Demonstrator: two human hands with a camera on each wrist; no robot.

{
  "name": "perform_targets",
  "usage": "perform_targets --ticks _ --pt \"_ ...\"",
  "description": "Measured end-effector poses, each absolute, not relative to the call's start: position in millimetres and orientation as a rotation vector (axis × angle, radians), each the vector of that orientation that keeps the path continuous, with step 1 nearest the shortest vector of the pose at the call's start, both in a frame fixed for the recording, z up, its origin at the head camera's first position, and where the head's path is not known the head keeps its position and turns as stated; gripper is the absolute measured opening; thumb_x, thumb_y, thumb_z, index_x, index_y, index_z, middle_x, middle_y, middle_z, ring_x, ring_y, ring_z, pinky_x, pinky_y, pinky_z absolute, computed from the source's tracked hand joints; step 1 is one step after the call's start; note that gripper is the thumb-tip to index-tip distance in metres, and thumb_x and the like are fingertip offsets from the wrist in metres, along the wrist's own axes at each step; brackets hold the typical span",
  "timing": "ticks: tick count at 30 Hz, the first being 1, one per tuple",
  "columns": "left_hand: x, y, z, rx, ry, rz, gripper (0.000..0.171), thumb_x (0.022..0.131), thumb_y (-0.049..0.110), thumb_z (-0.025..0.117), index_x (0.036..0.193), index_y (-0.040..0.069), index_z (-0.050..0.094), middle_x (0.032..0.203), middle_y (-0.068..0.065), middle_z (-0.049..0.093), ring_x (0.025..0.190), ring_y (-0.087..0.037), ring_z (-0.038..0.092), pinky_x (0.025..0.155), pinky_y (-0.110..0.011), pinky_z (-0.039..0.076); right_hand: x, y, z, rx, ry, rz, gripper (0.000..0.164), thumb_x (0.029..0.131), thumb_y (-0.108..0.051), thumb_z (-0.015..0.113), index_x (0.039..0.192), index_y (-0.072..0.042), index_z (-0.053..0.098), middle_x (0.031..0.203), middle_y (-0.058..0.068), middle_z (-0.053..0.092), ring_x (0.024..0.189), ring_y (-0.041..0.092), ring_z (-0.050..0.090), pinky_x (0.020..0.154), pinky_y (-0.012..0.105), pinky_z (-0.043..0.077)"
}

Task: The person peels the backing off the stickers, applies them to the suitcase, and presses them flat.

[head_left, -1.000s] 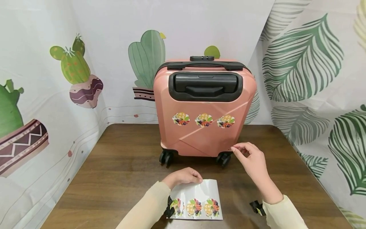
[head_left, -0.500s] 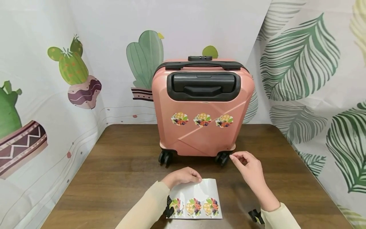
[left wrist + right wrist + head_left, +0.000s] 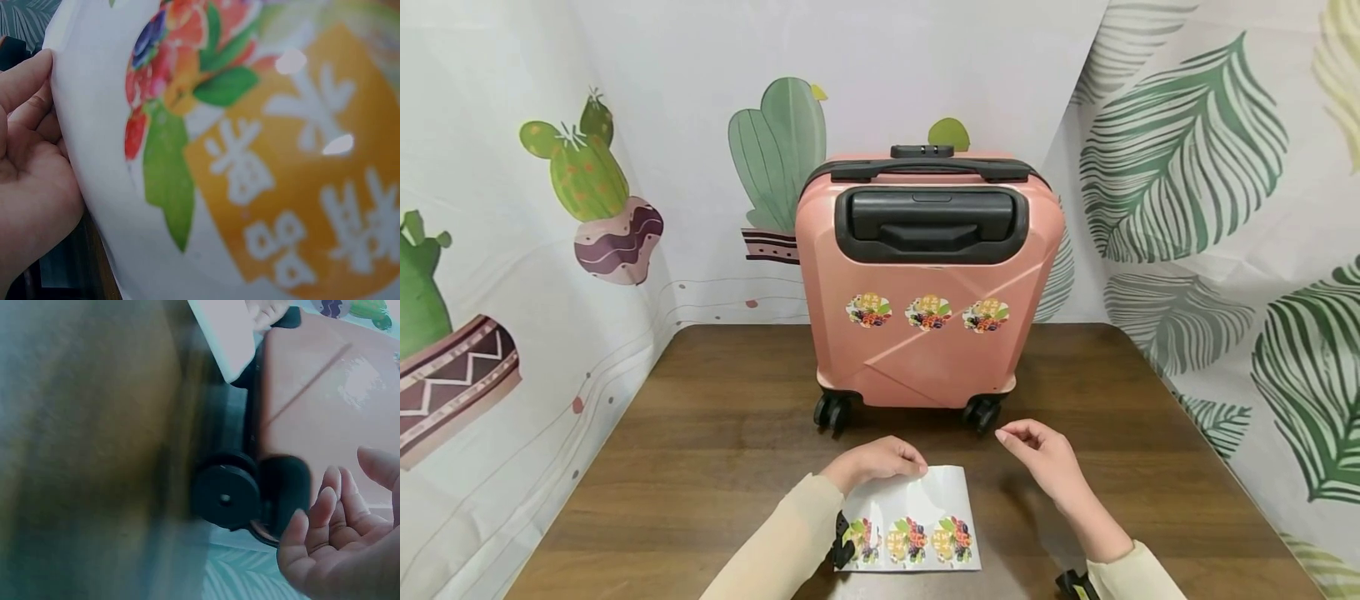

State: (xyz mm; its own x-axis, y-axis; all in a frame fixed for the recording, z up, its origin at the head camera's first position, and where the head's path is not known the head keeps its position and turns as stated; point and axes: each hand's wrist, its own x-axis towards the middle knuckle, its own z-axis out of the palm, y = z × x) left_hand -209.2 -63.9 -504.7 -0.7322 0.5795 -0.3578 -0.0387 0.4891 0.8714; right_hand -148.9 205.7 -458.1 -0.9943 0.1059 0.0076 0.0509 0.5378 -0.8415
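Note:
My left hand pinches the top edge of a white sticker sheet between thumb and fingers. Along the sheet's lower part runs a row of fruit stickers; its upper part is blank white. Close up in the left wrist view, the sheet curves away from the thumb. My right hand is in the air to the right of the sheet, in front of a pink suitcase, its fingers loosely bent. In the right wrist view that hand holds nothing, thumb apart from the fingers. Three round fruit stickers sit across the suitcase's face.
The suitcase stands upright at the back of a brown wooden table on black wheels, its black pull handle pushed in. Behind and beside it hang cloths printed with cacti and leaves.
My right hand has drawn down and slightly left, away from the suitcase's lower right corner. The left hand keeps its grip on the sticker sheet, and the view has shifted slightly.

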Motion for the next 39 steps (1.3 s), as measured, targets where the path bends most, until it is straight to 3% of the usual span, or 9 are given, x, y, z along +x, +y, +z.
perform_targets --ticks 8,15,20,27,34,39 --pt "-208 -64 -503 0.441 2.098 1.253 0.021 0.098 0.013 0.067 0.11 -0.002 0.076 0.105 -0.005 0.074 0.083 -0.007 0.056 0.078 -0.02 0.048 -142 198 -476 -0.243 -2.704 1.775 0.03 0.098 -0.021 0.068 0.111 0.006 0.069 0.097 0.007 0.073 0.085 0.01 0.064 0.071 0.025 0.057" --pt "-207 -64 -502 0.424 2.093 1.272 0.022 0.098 0.013 0.067 0.11 -0.002 0.075 0.099 -0.002 0.073 0.079 -0.008 0.055 0.074 -0.02 0.047 -136 194 -486 -0.234 -2.737 1.941 0.031 0.099 -0.019 0.066 0.111 0.009 0.068 0.09 0.003 0.072 0.072 0.011 0.054 0.064 0.025 0.055" --pt "-206 -64 -502 0.406 2.084 1.293 0.022 0.098 0.014 0.067 0.11 -0.002 0.076 0.093 0.002 0.07 0.077 -0.009 0.056 0.072 -0.021 0.047 -132 194 -490 -0.168 -2.83 1.977 0.036 0.099 -0.022 0.066 0.115 0.01 0.068 0.088 -0.001 0.07 0.075 0.012 0.053 0.062 0.027 0.053" --pt "-206 -64 -503 0.39 2.081 1.319 0.022 0.098 0.015 0.066 0.111 -0.001 0.075 0.092 0.003 0.069 0.077 -0.009 0.056 0.071 -0.022 0.047 -126 199 -494 -0.041 -3.013 1.972 0.038 0.097 -0.023 0.068 0.118 0.008 0.07 0.097 0.004 0.076 0.078 0.013 0.056 0.065 0.029 0.051" --pt "-204 -66 -504 0.364 2.058 1.381 0.025 0.1 0.017 0.065 0.115 -0.001 0.074 0.098 -0.001 0.071 0.076 -0.009 0.058 0.07 -0.022 0.048 -122 204 -498 0.07 -3.039 2.056 0.037 0.098 -0.022 0.066 0.117 0.011 0.07 0.088 -0.002 0.073 0.07 0.009 0.054 0.059 0.023 0.049" --pt "-203 -68 -505 0.346 2.054 1.441 0.027 0.1 0.015 0.064 0.117 -0.004 0.072 0.107 -0.008 0.073 0.08 -0.008 0.057 0.073 -0.022 0.048 -121 208 -497 0.082 -3.053 2.084 0.037 0.099 -0.022 0.063 0.117 0.011 0.07 0.077 -0.005 0.064 0.068 0.008 0.053 0.058 0.022 0.048"
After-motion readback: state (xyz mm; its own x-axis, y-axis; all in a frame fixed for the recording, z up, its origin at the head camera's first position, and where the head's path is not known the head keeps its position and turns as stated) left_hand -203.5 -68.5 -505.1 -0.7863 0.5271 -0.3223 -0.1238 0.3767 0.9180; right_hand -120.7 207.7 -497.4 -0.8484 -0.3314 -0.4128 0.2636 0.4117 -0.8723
